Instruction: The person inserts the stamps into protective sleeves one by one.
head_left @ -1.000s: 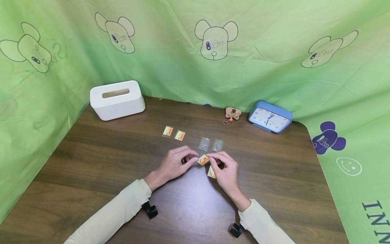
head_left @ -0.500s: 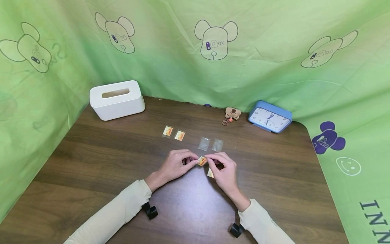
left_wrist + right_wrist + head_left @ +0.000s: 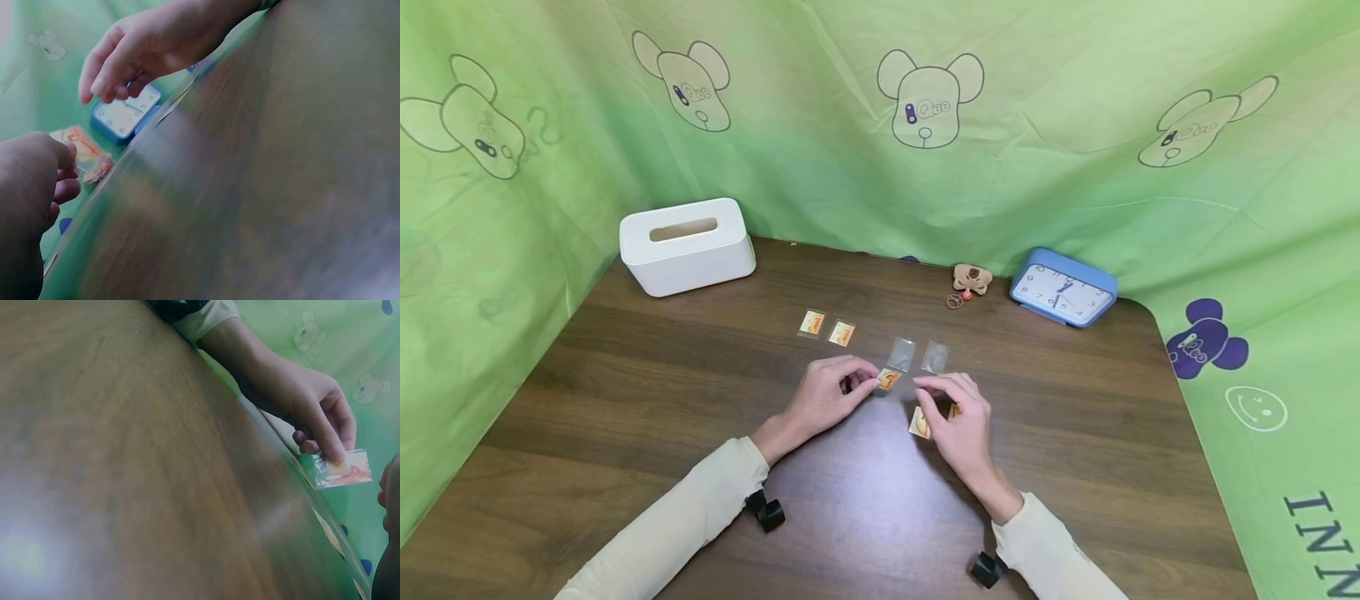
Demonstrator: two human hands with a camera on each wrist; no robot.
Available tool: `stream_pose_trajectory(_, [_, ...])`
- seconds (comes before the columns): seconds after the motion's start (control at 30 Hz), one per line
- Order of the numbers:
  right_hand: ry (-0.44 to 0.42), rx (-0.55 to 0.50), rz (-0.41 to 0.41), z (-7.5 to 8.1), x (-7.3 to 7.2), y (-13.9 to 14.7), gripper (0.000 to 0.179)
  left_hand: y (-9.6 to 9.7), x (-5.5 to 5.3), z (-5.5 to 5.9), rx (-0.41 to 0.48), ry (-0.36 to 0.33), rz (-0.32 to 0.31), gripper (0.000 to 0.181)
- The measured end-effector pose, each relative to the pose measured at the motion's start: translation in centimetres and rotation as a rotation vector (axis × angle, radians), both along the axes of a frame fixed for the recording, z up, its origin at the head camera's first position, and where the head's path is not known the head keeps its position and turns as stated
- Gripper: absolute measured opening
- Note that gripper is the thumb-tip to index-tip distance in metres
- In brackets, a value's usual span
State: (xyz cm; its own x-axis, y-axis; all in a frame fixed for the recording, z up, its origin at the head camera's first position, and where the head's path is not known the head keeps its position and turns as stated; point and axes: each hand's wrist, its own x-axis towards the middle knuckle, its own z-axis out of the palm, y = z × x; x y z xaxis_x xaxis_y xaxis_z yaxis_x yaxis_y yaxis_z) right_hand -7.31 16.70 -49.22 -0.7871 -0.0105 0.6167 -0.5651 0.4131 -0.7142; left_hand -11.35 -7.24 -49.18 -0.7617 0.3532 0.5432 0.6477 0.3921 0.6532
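Note:
Between thumb and fingertips, my left hand [image 3: 827, 396] pinches a small orange-and-yellow picture card [image 3: 890, 380]. Clear plastic shows around that card [image 3: 355, 473] in the right wrist view. My right hand [image 3: 961, 421] hovers to the right with fingers loosely bent and nothing between them. Below its fingers lies a loose picture card [image 3: 919, 423]; another card [image 3: 955, 409] is mostly hidden behind the hand. Two clear plastic sleeves, a left one [image 3: 902, 354] and a right one [image 3: 936, 357], lie just beyond the hands.
Farther left, two sleeved cards, one [image 3: 812, 322] beside the other [image 3: 842, 333], lie flat. At the back stand a white tissue box [image 3: 692, 258], a brown bear-shaped keychain [image 3: 973, 278] and a blue clock [image 3: 1063, 287]. A green curtain [image 3: 820, 167] hangs behind the table [image 3: 625, 400].
Both hands were at the card; now the right hand has let go and moved slightly right. The left hand has carried the card a little left and away from the body.

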Motion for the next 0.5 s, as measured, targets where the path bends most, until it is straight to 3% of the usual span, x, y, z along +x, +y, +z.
stream_pose_trajectory(0.27, [-0.004,0.038,-0.026,-0.2,0.3,1.0,0.027,-0.9,-1.1,0.0,-0.016,-0.024,0.060,0.009])
stream_pose_trajectory(0.5, [-0.039,0.185,-0.032,-0.2,0.7,2.3,0.027,-1.2,-1.9,-0.1,-0.106,0.030,0.165,0.008])
